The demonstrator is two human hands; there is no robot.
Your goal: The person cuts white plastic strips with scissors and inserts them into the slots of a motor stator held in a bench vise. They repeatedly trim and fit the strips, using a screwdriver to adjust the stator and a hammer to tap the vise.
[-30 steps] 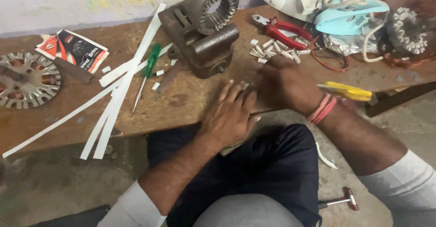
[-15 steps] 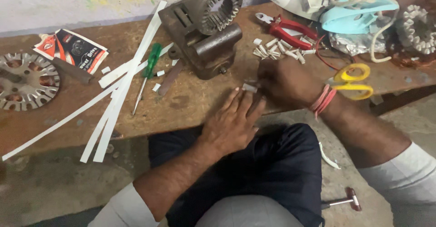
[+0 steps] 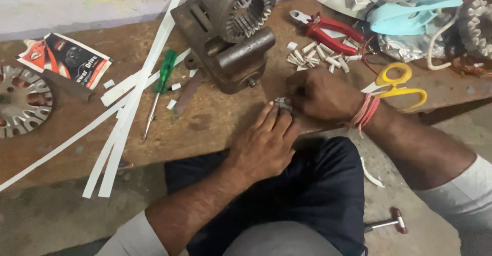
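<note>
Wooden workbench (image 3: 215, 128) seen from above. Iron vise w/ motor stator (image 3: 230, 30) sits just beyond the grip. Left hand (image 3: 264, 146) & right hand (image 3: 320, 94) meet at bench edge, fingertips pinched together on a small white paper piece (image 3: 281, 103). Yellow scissors (image 3: 397, 84) right of grip; green screwdriver (image 3: 160, 84) to its left.

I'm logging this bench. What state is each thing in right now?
Left hand: fingertips pinching a small white piece.
Right hand: closed on the same piece.
Scissors: lying flat, blades hidden by the wrist.
Pliers: lying, jaws slightly apart.
Screwdriver: lying flat.
Stator: sitting on the vise.
White strips: loose, overhanging the bench edge.
</note>
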